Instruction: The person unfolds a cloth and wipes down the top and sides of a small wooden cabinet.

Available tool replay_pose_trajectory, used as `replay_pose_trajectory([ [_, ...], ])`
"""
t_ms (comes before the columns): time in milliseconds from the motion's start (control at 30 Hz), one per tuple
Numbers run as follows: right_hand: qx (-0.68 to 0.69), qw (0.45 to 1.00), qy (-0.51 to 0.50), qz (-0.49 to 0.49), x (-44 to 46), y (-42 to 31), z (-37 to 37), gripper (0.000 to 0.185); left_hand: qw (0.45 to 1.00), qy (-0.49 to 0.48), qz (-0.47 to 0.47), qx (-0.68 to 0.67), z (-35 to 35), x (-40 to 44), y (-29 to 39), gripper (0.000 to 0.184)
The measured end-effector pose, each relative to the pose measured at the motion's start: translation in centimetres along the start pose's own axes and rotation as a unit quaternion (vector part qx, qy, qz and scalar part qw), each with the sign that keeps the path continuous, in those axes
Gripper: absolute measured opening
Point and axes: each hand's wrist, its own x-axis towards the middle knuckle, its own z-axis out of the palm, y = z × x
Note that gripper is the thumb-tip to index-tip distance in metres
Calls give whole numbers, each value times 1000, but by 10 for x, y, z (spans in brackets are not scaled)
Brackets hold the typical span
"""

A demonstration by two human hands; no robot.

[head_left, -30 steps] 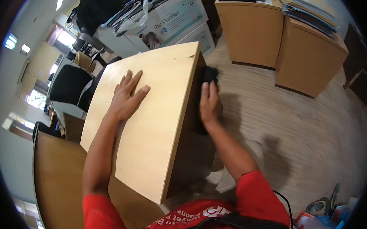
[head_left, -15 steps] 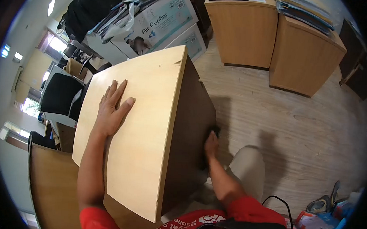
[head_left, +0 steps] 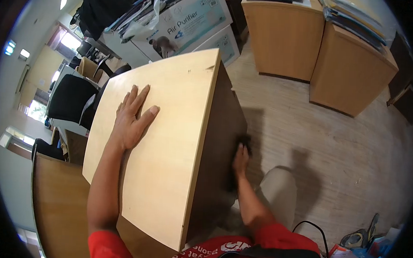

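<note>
A cabinet with a pale wooden top (head_left: 169,141) and a dark side panel (head_left: 216,166) stands right in front of me. My left hand (head_left: 132,121) lies flat on that top, fingers spread and thumb apart. Low against the dark side is my right hand (head_left: 241,163), its fingers curled at a small black object (head_left: 244,141) by the panel's edge. Shadow and blur hide what this object is. A small chipped mark (head_left: 210,68) shows near the top's far right corner.
Air purifier boxes (head_left: 192,24) piled with papers stand behind the cabinet. Two wooden cabinets (head_left: 281,42) are at the back right. A black chair (head_left: 72,100) and a curved desk (head_left: 58,205) are on the left. Scissors (head_left: 356,238), packets and a black cable (head_left: 319,228) lie bottom right.
My view has shifted slightly, so the surroundings appear a little further right. Both hands keep nearly the same places on the cabinet.
</note>
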Motion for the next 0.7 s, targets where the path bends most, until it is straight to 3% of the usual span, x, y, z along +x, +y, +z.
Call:
replay_pose_trajectory([
  [67,58,985,-55,-154,-3,-87,-12,46,1000,-1,11,1,2,-4,1,67],
  [100,112,955,-168,-219,12,-113,-20,49,1000,0,5,2,3,-3,1,67],
  [167,104,925,-131,-342,30,-149,-14,46,1000,4,-1,8,1,-1,1,67],
  [200,109,924,-131,-342,37,-140,-9,46,1000,1,-5,-3,2,0,-1,71],
  [267,114,971,-144,-152,83,-83,6,41,1000,5,-8,-17,5,2,-5,75],
  [333,-166,975,-103,-106,128,81,37,46,1000,3,-8,4,5,6,-6,77],
  [400,-55,992,-106,-45,93,95,16,55,1000,6,-11,11,2,10,-6,78],
  [500,5,993,-116,-34,66,10,15,60,1000,1,-2,6,5,6,-6,78],
  [567,4,978,-97,-182,60,-83,7,57,1000,-7,-9,4,5,4,-4,79],
  [600,75,955,-174,-228,77,-109,6,55,1000,-4,-9,1,5,6,-3,79],
  [633,46,965,-177,-189,80,-132,1,54,1000,-4,-12,6,6,7,-6,80],
  [700,49,975,-153,-156,113,-91,20,52,1000,-7,-14,5,4,7,-4,80],
])
